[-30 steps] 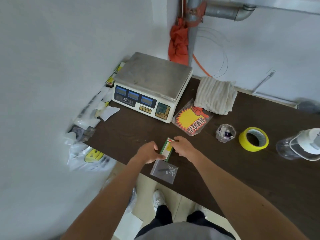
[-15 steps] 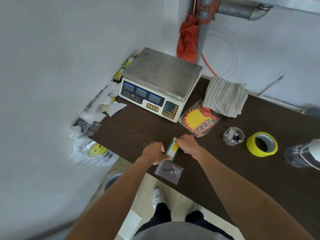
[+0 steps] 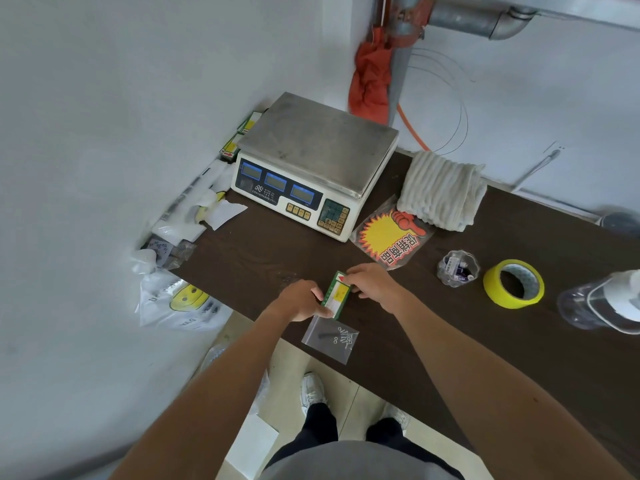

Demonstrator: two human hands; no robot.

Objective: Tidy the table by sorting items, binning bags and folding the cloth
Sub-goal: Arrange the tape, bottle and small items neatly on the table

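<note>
A stack of green and yellow price cards (image 3: 335, 295) lies near the front edge of the dark table (image 3: 249, 254). My left hand (image 3: 300, 300) grips its left side and my right hand (image 3: 372, 283) grips its right side, both closed on the cards. Just below them a small clear zip bag of screws (image 3: 331, 338) lies at the table's edge. A folded white cloth (image 3: 441, 190) rests at the back, right of the scale. A clear packet of starburst price signs (image 3: 389, 237) lies between the scale and the cloth.
A digital scale (image 3: 311, 161) fills the back left corner, with more green cards (image 3: 242, 136) behind it. Plastic bags (image 3: 180, 233) crowd the left edge, and a smiley bag (image 3: 180, 301) hangs off it. A small clear cup (image 3: 457, 268), yellow tape roll (image 3: 513, 284) and clear jar (image 3: 602, 301) stand at right.
Both hands stay on the price cards and squeeze them slightly closer together. The camera has shifted, so the whole scene has slid a little to the right in view.
</note>
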